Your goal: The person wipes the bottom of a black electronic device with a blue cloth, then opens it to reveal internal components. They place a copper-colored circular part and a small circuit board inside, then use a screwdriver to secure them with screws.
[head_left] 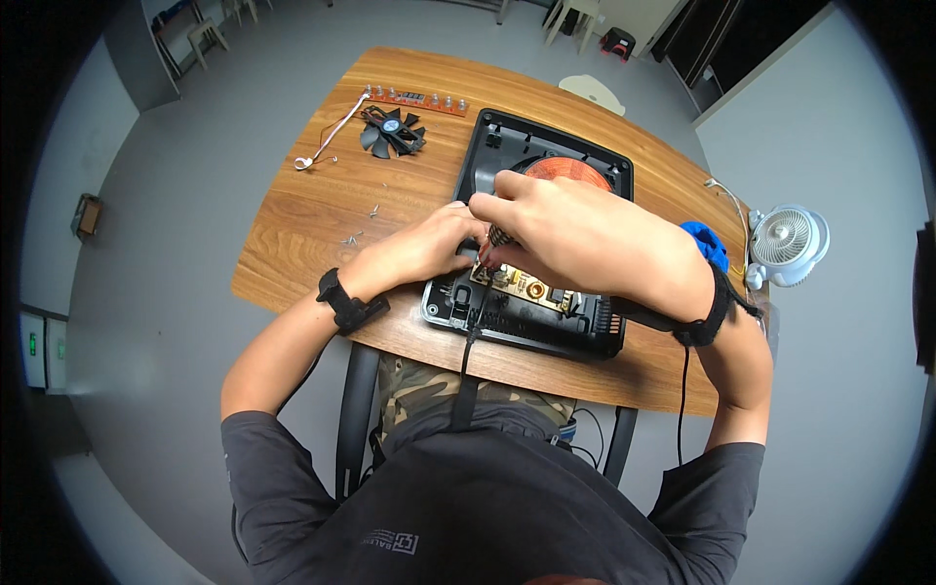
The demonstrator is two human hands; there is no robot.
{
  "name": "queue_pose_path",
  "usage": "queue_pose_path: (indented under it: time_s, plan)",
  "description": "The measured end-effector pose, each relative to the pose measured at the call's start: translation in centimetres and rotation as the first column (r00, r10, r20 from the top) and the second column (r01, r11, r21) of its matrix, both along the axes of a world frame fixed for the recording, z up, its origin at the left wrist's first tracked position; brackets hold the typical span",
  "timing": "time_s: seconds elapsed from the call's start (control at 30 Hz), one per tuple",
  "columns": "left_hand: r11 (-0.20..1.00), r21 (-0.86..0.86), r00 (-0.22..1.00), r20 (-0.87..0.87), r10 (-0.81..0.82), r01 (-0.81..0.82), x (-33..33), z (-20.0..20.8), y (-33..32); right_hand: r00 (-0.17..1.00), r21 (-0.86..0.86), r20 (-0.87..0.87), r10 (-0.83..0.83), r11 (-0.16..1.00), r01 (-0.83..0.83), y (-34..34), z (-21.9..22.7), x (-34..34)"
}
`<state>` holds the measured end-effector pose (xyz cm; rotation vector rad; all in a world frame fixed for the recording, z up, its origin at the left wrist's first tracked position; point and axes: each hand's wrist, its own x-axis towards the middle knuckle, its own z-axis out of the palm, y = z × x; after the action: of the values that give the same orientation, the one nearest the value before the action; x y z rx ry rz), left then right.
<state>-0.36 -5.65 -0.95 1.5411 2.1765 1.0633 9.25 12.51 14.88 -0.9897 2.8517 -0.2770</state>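
Observation:
A black induction cooker base (609, 327) lies opened on the table in front of me, its copper-red coil (570, 171) at the far end and a tan circuit board (536, 291) near me. My right hand (551, 219) is closed above the board around what looks like a screwdriver (499, 237). Only a dark, ribbed part of its handle shows. At the board's left end, my left hand (439, 244) reaches in with bent fingers close to the tool. Its fingertips are partly hidden, so what they pinch does not show.
A black fan (393, 133) and a strip-shaped red circuit board (417, 100) with a white cable (336, 135) lie at the table's far left. Several loose screws (353, 237) are left of my hands. A small white fan (786, 237) and a blue item (704, 244) are at the right.

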Motion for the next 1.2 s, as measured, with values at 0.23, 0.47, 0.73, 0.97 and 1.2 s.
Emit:
queue_pose_path:
  time_s: [0.23, 0.47, 0.73, 0.97, 1.2]
  plan:
    - [0.999, 0.038, 0.999, -0.052, 0.004, -0.002, -0.4, -1.3, -0.2, 0.985, 0.190, 0.063, -0.158, 0.971, 0.144, -2.0, 1.0, -0.1]
    - [0.996, -0.040, 0.996, -0.049, 0.074, -0.076, 0.6, 0.3, -0.2, 1.000, -0.032, 0.011, 0.015, 0.999, -0.014, -0.3, -0.2, 0.0]
    - [0.999, 0.003, 0.999, 0.005, 0.038, -0.038, 0.1, -0.4, -0.2, 0.998, 0.014, 0.011, -0.064, 0.998, 0.064, -1.7, -0.7, -0.2]
    - [0.999, -0.031, 0.997, -0.080, 0.022, -0.025, 0.2, -0.3, -0.1, 0.996, 0.075, 0.058, -0.065, 0.995, 0.061, -1.0, -0.4, 0.0]
    - [1.000, -0.016, 0.994, -0.107, 0.015, -0.017, 0.3, 0.5, -0.2, 0.993, 0.108, 0.084, -0.080, 0.992, 0.070, -0.9, -0.6, -1.0]
